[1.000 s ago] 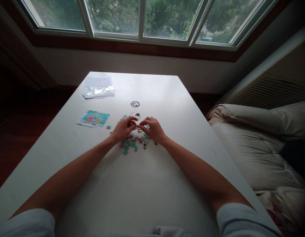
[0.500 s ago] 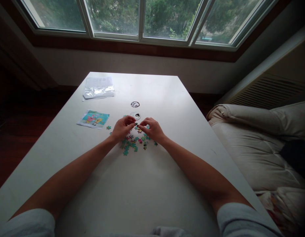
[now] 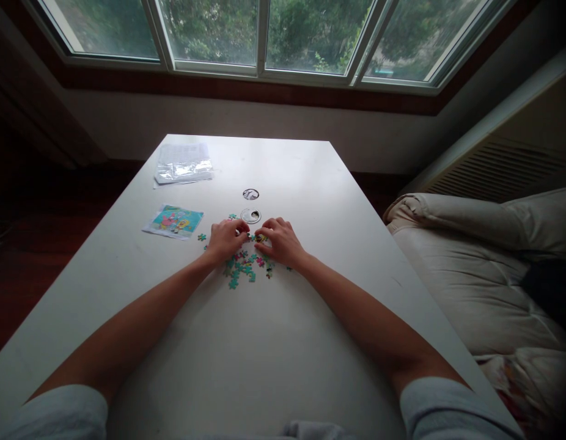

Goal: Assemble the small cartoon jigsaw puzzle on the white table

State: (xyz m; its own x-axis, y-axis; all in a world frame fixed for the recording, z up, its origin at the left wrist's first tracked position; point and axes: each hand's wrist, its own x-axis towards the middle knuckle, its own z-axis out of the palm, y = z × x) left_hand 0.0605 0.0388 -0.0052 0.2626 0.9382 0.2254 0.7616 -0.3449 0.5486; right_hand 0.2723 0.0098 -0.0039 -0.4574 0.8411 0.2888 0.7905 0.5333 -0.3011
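Note:
Loose jigsaw pieces (image 3: 239, 269), mostly turquoise with some pink and yellow, lie in a heap on the white table (image 3: 255, 342). My left hand (image 3: 226, 239) is at the heap's far left side, its thumb and fingers closed on a small dark jigsaw piece (image 3: 248, 234). Facing it from the right, my right hand (image 3: 282, 241) has thumb and index finger on either side of a yellowish jigsaw piece (image 3: 260, 238) low over the table. The fingertips partly cover both pieces. Left of the hands lies a picture sheet (image 3: 175, 221) with cartoon figures on turquoise.
Just beyond my hands sits a round, clear-looking disc (image 3: 250, 216), with a dark-rimmed round thing (image 3: 250, 194) behind it. A clear plastic packet with paper (image 3: 184, 164) lies at the far left corner. A cream sofa (image 3: 470, 269) stands to the right, below the windows (image 3: 305, 36).
Both hands have lowered slightly toward the heap and drawn a little apart. My right thumb and index finger have spread wider around the yellowish piece. The picture sheet and discs stay put.

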